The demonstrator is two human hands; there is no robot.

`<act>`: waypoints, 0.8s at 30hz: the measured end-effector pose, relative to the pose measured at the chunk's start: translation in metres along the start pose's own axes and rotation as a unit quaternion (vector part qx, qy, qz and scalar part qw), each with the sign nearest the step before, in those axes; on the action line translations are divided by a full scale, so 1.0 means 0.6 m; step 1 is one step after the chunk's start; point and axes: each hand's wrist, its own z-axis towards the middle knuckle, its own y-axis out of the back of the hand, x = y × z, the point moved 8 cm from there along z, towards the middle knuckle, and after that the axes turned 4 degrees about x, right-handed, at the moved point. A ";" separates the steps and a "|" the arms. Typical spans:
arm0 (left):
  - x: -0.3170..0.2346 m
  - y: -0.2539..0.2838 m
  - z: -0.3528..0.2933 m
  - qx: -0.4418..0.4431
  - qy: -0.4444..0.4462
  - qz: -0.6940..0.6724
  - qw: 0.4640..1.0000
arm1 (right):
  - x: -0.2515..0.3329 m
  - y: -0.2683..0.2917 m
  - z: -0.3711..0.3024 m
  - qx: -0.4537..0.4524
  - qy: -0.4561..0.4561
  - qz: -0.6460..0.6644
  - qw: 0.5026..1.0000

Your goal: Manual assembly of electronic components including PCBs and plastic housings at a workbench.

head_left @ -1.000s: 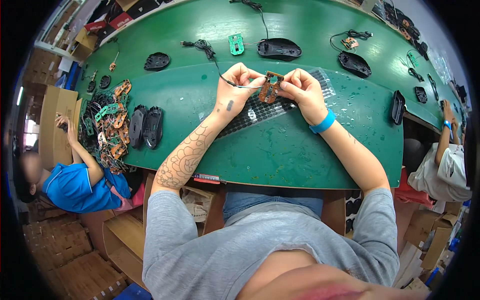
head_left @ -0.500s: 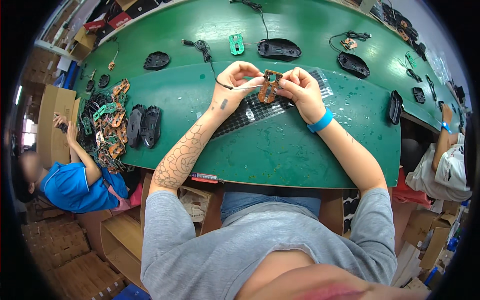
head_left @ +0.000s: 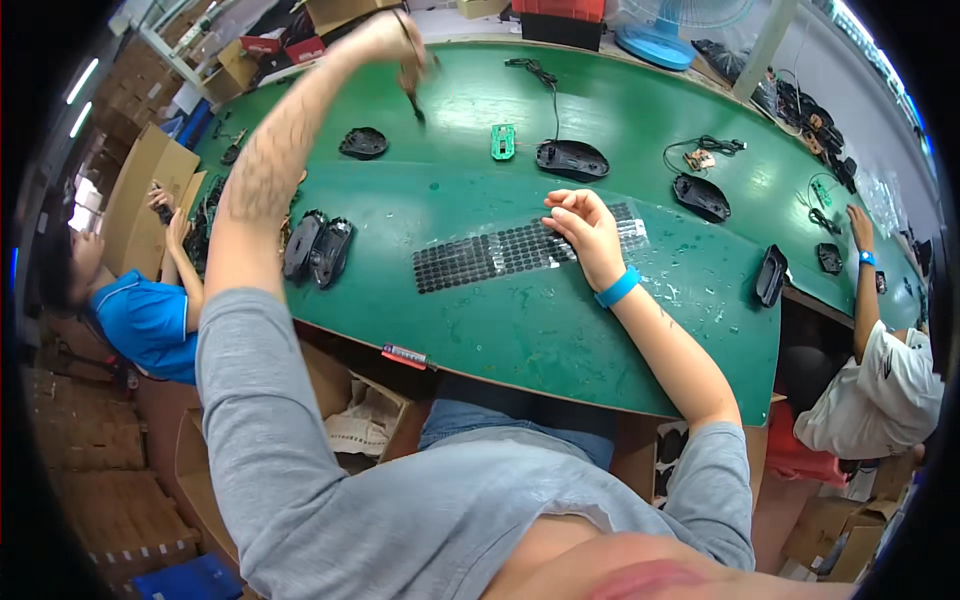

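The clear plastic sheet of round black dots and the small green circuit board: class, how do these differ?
The clear plastic sheet of round black dots is long and slanted; the small green circuit board is far shorter.
The sheet is mostly black, the board green.
The sheet lies nearer, partly behind the right hand in view; the board lies farther away.
Both lie on green work surfaces.

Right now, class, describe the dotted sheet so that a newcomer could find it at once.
Start with the big green table. Near its middle, partly hidden by the person's right hand, a long sheet lies at a slant. Its rows of small black dots set it apart from the single hollow black shell beyond it.
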 end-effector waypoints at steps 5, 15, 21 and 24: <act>0.073 0.142 0.030 -0.276 -0.092 0.043 0.956 | -0.001 0.013 0.012 -0.007 0.002 0.008 1.000; 0.180 -0.126 -0.049 -0.293 0.066 -0.157 0.941 | -0.015 0.002 0.017 0.025 -0.003 0.002 1.000; 0.254 -0.106 -0.051 -0.476 0.022 -0.209 0.854 | -0.021 -0.045 0.015 0.056 -0.017 0.020 0.998; 0.027 -0.216 -0.031 -0.329 -0.101 -0.237 0.908 | -0.017 0.015 0.011 0.003 -0.016 0.019 1.000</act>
